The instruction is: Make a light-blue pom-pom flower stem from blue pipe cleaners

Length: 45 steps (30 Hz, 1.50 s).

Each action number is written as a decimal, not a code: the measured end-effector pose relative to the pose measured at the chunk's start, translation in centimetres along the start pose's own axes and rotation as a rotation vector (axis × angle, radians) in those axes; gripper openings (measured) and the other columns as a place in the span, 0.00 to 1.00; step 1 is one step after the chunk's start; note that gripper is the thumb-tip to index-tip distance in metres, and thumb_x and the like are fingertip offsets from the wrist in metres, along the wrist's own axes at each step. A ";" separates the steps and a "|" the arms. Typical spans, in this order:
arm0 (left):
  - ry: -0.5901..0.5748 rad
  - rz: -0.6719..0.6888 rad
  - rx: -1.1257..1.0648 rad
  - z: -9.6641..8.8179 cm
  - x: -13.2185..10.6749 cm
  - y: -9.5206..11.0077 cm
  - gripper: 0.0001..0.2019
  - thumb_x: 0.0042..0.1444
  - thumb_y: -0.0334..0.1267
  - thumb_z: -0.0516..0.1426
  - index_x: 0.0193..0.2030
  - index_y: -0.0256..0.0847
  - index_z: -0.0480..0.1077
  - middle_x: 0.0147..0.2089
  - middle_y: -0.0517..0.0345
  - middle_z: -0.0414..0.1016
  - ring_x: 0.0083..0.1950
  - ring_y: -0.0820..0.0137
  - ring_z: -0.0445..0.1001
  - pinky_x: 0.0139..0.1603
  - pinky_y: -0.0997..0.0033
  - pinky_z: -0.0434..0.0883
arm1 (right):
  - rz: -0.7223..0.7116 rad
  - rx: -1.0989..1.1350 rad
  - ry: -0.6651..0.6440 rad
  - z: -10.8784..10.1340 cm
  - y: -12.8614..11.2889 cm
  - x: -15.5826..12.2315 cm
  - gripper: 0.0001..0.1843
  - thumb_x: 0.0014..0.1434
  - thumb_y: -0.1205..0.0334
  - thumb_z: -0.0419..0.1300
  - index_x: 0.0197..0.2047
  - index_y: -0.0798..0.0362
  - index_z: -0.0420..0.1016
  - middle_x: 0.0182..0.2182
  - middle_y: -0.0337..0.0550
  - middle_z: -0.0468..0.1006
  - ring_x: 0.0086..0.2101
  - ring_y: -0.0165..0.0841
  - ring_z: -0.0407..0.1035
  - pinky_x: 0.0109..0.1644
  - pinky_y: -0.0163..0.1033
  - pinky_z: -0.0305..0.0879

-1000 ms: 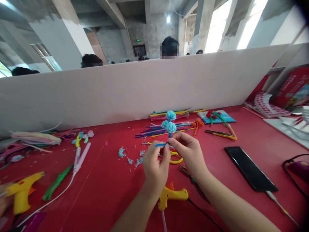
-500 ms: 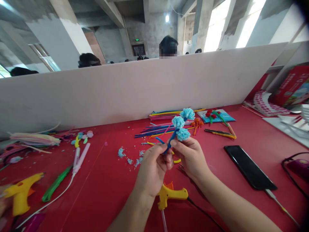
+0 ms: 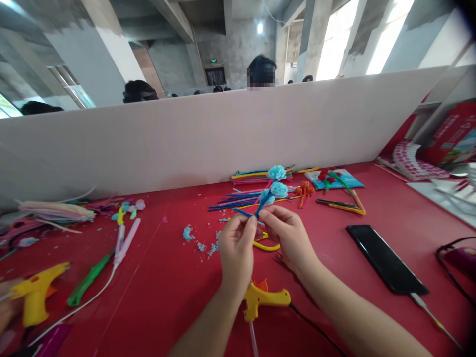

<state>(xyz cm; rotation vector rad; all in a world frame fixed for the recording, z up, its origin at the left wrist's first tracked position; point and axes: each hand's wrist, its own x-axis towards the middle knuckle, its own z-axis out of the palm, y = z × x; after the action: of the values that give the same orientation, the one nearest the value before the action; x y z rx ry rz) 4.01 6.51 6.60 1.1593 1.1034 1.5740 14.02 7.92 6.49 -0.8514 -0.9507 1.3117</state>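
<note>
Both my hands are raised over the red table (image 3: 167,287), pinching one craft piece between them. It is a blue pipe-cleaner stem topped with light-blue pom-pom flowers (image 3: 276,182). My left hand (image 3: 235,248) is closed on the lower stem, with a short blue end sticking out to the left. My right hand (image 3: 288,237) pinches the stem just beside it, fingertips almost touching the left ones. The flowers tilt up and to the right above my fingers.
A yellow glue gun (image 3: 262,299) lies below my hands, another (image 3: 35,292) at far left beside a blurred hand. Loose pipe cleaners (image 3: 238,201), red and orange flowers (image 3: 329,178), a black phone (image 3: 385,258), blue fluff scraps (image 3: 188,233) and a white partition (image 3: 208,134) surround.
The flower bunch first swung up and right, then dropped back lower and closer to my fingers. Both hands kept their pinch on the stem and shifted slightly.
</note>
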 end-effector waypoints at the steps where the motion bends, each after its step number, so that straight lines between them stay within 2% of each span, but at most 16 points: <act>1: 0.032 0.103 0.154 -0.2 0.1 -0.5 0.09 0.55 0.38 0.56 0.25 0.40 0.66 0.22 0.63 0.67 0.25 0.75 0.65 0.28 0.77 0.63 | -0.037 -0.084 0.034 0.0 0.0 0.1 0.10 0.49 0.56 0.64 0.26 0.55 0.73 0.18 0.34 0.68 0.19 0.24 0.58 0.21 0.29 0.55; 4: 0.079 0.421 0.539 -0.8 0.3 -1.2 0.07 0.54 0.36 0.56 0.26 0.41 0.68 0.24 0.60 0.68 0.27 0.73 0.66 0.32 0.73 0.64 | -0.129 -0.251 0.087 -0.2 -0.3 0.0 0.10 0.49 0.56 0.64 0.26 0.55 0.73 0.21 0.37 0.70 0.23 0.27 0.61 0.26 0.32 0.58; 6: 0.063 0.578 0.657 -1.1 0.3 -1.2 0.04 0.53 0.33 0.57 0.27 0.42 0.70 0.26 0.58 0.70 0.30 0.71 0.68 0.35 0.72 0.64 | -0.142 -0.258 0.085 -0.3 -0.4 -0.2 0.11 0.49 0.56 0.64 0.25 0.55 0.72 0.20 0.36 0.69 0.23 0.26 0.59 0.25 0.32 0.57; 9: 0.022 0.595 0.605 -1.2 0.1 -0.6 0.02 0.51 0.32 0.58 0.29 0.42 0.71 0.29 0.56 0.72 0.32 0.69 0.69 0.37 0.70 0.65 | -0.114 -0.183 0.047 -0.3 -0.7 -0.5 0.12 0.50 0.56 0.64 0.23 0.54 0.69 0.19 0.34 0.65 0.21 0.25 0.56 0.23 0.31 0.54; 11: 0.003 0.431 0.449 -1.0 -0.2 0.1 0.02 0.51 0.33 0.58 0.29 0.42 0.71 0.28 0.57 0.71 0.31 0.70 0.68 0.36 0.71 0.65 | -0.117 -0.129 0.021 -0.3 -0.9 -0.7 0.12 0.51 0.58 0.63 0.23 0.54 0.68 0.19 0.33 0.63 0.21 0.24 0.56 0.24 0.31 0.54; 16: -0.113 -0.169 -0.167 -0.6 -0.6 2.1 0.06 0.53 0.34 0.57 0.26 0.38 0.69 0.22 0.61 0.67 0.24 0.75 0.65 0.27 0.77 0.63 | -0.099 0.080 -0.145 0.1 -1.4 -1.2 0.08 0.54 0.60 0.62 0.26 0.52 0.69 0.19 0.34 0.69 0.20 0.28 0.65 0.25 0.34 0.62; 21: -0.381 -0.632 -0.584 -0.9 -0.1 3.5 0.10 0.54 0.34 0.53 0.25 0.32 0.70 0.19 0.62 0.61 0.20 0.80 0.58 0.22 0.79 0.59 | -0.008 0.223 -0.218 -0.3 -1.3 -1.1 0.05 0.53 0.62 0.63 0.28 0.53 0.72 0.22 0.37 0.74 0.21 0.27 0.67 0.25 0.31 0.61; 23: -0.443 -0.756 -0.697 -1.0 -0.1 3.8 0.10 0.54 0.33 0.53 0.26 0.30 0.71 0.18 0.63 0.59 0.19 0.81 0.56 0.21 0.80 0.57 | 0.015 0.248 -0.232 -0.6 -1.2 -1.0 0.05 0.52 0.62 0.64 0.27 0.53 0.73 0.21 0.36 0.74 0.20 0.24 0.64 0.23 0.29 0.59; 25: -0.448 -0.789 -0.751 -0.8 -0.2 3.9 0.10 0.54 0.32 0.53 0.25 0.29 0.70 0.18 0.64 0.57 0.18 0.82 0.54 0.20 0.81 0.55 | 0.035 0.241 -0.249 -0.9 -1.1 -0.8 0.06 0.51 0.61 0.64 0.28 0.53 0.73 0.21 0.36 0.73 0.18 0.22 0.61 0.21 0.28 0.55; 27: -0.414 -0.744 -0.728 -0.6 -0.4 3.8 0.10 0.53 0.32 0.54 0.24 0.31 0.69 0.17 0.65 0.56 0.18 0.82 0.52 0.20 0.81 0.54 | 0.041 0.213 -0.258 -0.9 -0.9 -0.8 0.06 0.51 0.60 0.65 0.28 0.54 0.74 0.20 0.36 0.72 0.17 0.22 0.59 0.20 0.28 0.54; 29: -0.330 -0.584 -0.584 -0.4 -0.6 3.5 0.10 0.53 0.33 0.54 0.23 0.34 0.67 0.17 0.65 0.57 0.19 0.81 0.54 0.22 0.80 0.56 | 0.027 0.172 -0.241 -0.8 -0.9 -0.7 0.07 0.51 0.59 0.64 0.28 0.53 0.73 0.19 0.34 0.70 0.17 0.22 0.56 0.20 0.29 0.53; 34: -0.017 0.115 0.217 -0.4 -0.6 1.7 0.10 0.55 0.36 0.56 0.23 0.40 0.66 0.22 0.61 0.66 0.26 0.74 0.64 0.30 0.75 0.62 | -0.075 -0.041 -0.016 -0.2 -0.8 -0.5 0.10 0.50 0.58 0.65 0.25 0.53 0.71 0.19 0.33 0.65 0.19 0.23 0.54 0.22 0.29 0.53; 36: 0.030 0.363 0.485 -0.7 -0.4 0.8 0.06 0.54 0.34 0.56 0.26 0.41 0.69 0.25 0.59 0.68 0.28 0.72 0.66 0.33 0.72 0.63 | -0.101 -0.079 0.027 0.0 -0.7 -0.5 0.10 0.49 0.57 0.65 0.26 0.53 0.70 0.21 0.34 0.66 0.21 0.24 0.56 0.23 0.30 0.55; 39: 0.033 0.648 0.650 -1.2 -0.1 -0.4 0.04 0.52 0.30 0.57 0.32 0.43 0.72 0.30 0.55 0.73 0.33 0.67 0.70 0.38 0.68 0.65 | -0.135 -0.093 0.063 0.2 -0.7 -0.8 0.09 0.49 0.58 0.65 0.26 0.52 0.70 0.21 0.34 0.67 0.23 0.25 0.58 0.26 0.31 0.56; 42: -0.009 0.726 0.640 -1.4 -0.1 -0.5 0.08 0.50 0.29 0.58 0.36 0.44 0.73 0.34 0.54 0.75 0.37 0.66 0.72 0.41 0.67 0.66 | -0.143 -0.076 0.100 0.2 -0.6 -1.1 0.09 0.49 0.59 0.65 0.25 0.53 0.70 0.20 0.33 0.67 0.23 0.26 0.58 0.27 0.32 0.57; 45: -0.060 0.499 0.476 -1.1 -0.6 0.5 0.04 0.52 0.31 0.57 0.33 0.43 0.72 0.32 0.56 0.74 0.35 0.69 0.71 0.38 0.70 0.66 | -0.104 0.039 0.051 0.2 -0.6 -1.3 0.08 0.49 0.60 0.66 0.26 0.52 0.72 0.21 0.34 0.69 0.24 0.26 0.61 0.28 0.33 0.59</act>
<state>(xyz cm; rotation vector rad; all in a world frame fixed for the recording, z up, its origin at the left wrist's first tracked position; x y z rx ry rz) 2.98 5.62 6.81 1.9050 1.2519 1.6684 14.09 6.62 7.02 -0.7914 -0.9144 1.2108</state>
